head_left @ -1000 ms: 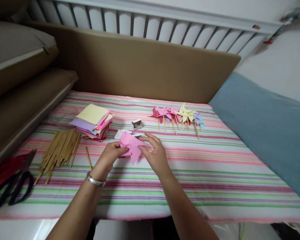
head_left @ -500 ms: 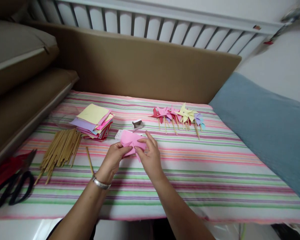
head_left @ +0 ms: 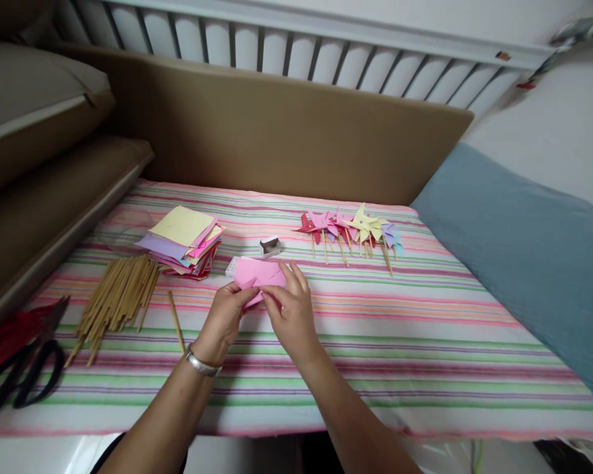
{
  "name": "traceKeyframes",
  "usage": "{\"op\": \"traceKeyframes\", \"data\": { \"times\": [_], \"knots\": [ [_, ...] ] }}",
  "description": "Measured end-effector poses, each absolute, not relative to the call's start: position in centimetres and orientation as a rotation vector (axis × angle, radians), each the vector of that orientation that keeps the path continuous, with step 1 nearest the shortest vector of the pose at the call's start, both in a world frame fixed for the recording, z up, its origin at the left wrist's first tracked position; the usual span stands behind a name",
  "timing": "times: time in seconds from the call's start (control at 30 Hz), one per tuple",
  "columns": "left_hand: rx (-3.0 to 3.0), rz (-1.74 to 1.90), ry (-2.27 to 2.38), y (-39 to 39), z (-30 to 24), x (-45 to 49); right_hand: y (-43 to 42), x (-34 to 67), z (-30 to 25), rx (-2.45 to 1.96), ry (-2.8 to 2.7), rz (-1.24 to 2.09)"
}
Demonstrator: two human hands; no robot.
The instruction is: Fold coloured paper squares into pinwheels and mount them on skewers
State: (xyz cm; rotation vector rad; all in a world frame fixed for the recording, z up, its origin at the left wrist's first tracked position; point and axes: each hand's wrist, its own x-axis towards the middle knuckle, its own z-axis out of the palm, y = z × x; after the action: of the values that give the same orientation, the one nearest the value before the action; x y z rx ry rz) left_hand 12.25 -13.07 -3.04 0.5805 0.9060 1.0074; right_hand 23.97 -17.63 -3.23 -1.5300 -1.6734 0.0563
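Observation:
A folded piece of pink paper point(head_left: 257, 274) is held between both hands just above the striped cloth point(head_left: 375, 329). My left hand point(head_left: 223, 320), with a silver bangle on the wrist, pinches the paper's lower left edge. My right hand point(head_left: 291, 315) is closed on the paper's right side, fingers pressing the folds toward the middle. A single wooden stick point(head_left: 176, 321) lies to the left of my left hand. A small white box point(head_left: 231, 266) peeks out behind the paper.
A stack of coloured paper squares point(head_left: 182, 239) and a pile of wooden sticks point(head_left: 114, 297) lie at the left. Finished paper pinwheels point(head_left: 352, 232) lie at the back right. Black scissors point(head_left: 24, 374) rest at the far left. A small metal object point(head_left: 271, 246) sits behind the paper.
The pink paper's hanging pointed flap has been folded in toward the centre, so the piece is more compact. Both hands drew closer together around it.

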Motion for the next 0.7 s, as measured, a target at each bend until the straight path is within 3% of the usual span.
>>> {"op": "traceKeyframes", "data": {
  "times": [0.4,0.7],
  "knots": [
    [0.812,0.930,0.973,-13.1,-4.3,12.6,-17.2,24.9,-2.6,-1.518,-1.636,0.061],
    [0.619,0.995,0.899,-13.3,-3.2,12.8,-17.3,24.7,-3.4,-1.593,-1.581,0.149]
  ]
}}
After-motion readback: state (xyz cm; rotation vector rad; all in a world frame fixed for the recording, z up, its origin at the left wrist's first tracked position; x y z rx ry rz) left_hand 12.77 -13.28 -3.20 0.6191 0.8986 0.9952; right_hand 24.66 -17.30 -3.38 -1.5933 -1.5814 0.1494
